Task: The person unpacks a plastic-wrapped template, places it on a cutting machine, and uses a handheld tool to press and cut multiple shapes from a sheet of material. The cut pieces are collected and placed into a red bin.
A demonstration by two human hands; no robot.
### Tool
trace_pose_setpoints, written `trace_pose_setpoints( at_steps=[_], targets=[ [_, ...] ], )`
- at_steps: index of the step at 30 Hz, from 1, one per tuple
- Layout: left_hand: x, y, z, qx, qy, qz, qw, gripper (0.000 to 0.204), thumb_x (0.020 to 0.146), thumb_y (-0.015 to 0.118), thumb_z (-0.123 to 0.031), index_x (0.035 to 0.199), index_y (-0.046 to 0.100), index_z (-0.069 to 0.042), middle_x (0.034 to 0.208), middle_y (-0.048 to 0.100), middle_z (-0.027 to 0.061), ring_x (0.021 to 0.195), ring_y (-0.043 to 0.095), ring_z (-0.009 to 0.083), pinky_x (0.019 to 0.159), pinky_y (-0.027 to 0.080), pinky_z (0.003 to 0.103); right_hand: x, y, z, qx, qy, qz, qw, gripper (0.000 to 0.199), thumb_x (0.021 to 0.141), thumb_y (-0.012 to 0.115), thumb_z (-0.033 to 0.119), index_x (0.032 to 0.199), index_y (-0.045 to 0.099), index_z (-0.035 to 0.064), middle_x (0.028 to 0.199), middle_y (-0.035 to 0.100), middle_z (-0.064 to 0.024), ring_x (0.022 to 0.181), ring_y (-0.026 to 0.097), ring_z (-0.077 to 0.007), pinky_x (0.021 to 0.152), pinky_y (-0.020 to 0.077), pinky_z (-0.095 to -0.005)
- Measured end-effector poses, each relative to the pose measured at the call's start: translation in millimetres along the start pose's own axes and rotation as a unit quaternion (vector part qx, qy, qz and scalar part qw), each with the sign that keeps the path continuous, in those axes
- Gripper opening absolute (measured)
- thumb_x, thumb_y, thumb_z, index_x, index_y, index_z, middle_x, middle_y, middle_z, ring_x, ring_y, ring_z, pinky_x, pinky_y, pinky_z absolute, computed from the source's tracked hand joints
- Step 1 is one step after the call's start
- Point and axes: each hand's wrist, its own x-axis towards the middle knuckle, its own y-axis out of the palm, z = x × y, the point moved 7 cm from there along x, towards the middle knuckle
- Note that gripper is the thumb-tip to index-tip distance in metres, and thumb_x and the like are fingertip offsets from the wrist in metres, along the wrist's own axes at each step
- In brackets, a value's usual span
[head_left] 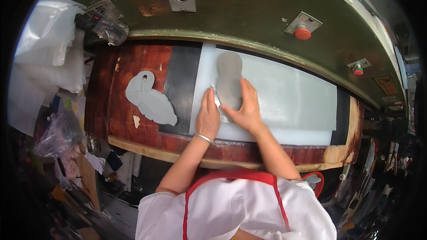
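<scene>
A darker grey sole-shaped piece [230, 73] lies lengthwise at the left end of a pale grey sheet [289, 93]. Its exact kind is unclear. My right hand [247, 111] straddles its near end, thumb and fingers on either side. Along its left edge rests my left hand [208, 118], fingers stretched out and close together, with a silver bangle at the wrist. A small whitish bit shows by the left fingertips. Further left, light grey sole-shaped cutouts [153, 102] overlap on a reddish-brown board [115, 106].
Under the sheet is a white board [202, 75] on a black strip [180, 71]. Beyond stands a green machine housing [240, 13] with a red push button [302, 32]. Clear plastic bags [44, 58] hang at left. A red-rimmed container [318, 182] sits below the front edge.
</scene>
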Motion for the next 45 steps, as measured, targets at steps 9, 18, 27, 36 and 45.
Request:
trace_pose_setpoints(
  at_steps=[9,18,27,36,45],
  targets=[
    [23,-29,-16,0.128,0.050,-0.037,0.990,0.045,0.081,0.061,-0.005,0.125,0.052,-0.001,0.113,0.053,0.0204,0.103,0.052,0.0348,0.086,0.044,0.044,40,-319,-157,-0.199,0.134,-0.467,0.851,0.060,0.096,0.050,0.024,0.138,0.024,-0.0113,0.128,0.042,-0.0256,0.121,0.041,-0.0334,0.105,0.0306,-0.0417],
    [80,22,-9,0.115,0.134,-0.195,0.965,0.013,0.074,0.067,-0.018,0.082,0.061,-0.010,0.072,0.052,0.0032,0.071,0.055,0.0210,0.067,0.046,0.035,59,-325,-161,-0.361,-0.054,-0.660,0.657,0.037,0.092,0.064,0.027,0.103,0.064,-0.0084,0.089,0.069,-0.0168,0.082,0.066,-0.0262,0.076,0.0543,-0.0375],
    [76,27,-5,0.002,0.095,-0.206,0.974,0.014,0.077,0.064,-0.019,0.068,0.059,-0.009,0.063,0.057,0.0072,0.066,0.060,0.0279,0.067,0.045,0.039,-24,-152,-155,-0.092,0.029,-0.070,0.993,0.030,0.093,0.062,0.022,0.099,0.067,-0.0070,0.086,0.070,-0.0151,0.079,0.066,-0.0242,0.073,0.0548,-0.0345],
    [32,20,-4,-0.046,0.079,-0.219,0.972,0.014,0.076,0.060,-0.017,0.064,0.065,-0.009,0.065,0.063,0.0098,0.068,0.061,0.0287,0.069,0.046,0.040,-65,-141,-145,-0.086,0.075,0.053,0.992,0.020,0.086,0.070,0.018,0.092,0.070,-0.0016,0.084,0.070,-0.0145,0.075,0.067,-0.0242,0.070,0.0559,-0.0310],
    [9,-5,-4,-0.062,-0.001,-0.150,0.987,0.010,0.087,0.054,-0.020,0.086,0.061,-0.012,0.067,0.058,0.0107,0.066,0.060,0.0322,0.059,0.047,0.044,40,-79,-79,0.025,0.026,-0.008,0.999,0.057,0.086,0.069,0.018,0.132,0.046,-0.0077,0.125,0.056,-0.0249,0.111,0.058,-0.0309,0.095,0.0473,-0.0390]
  ],
)
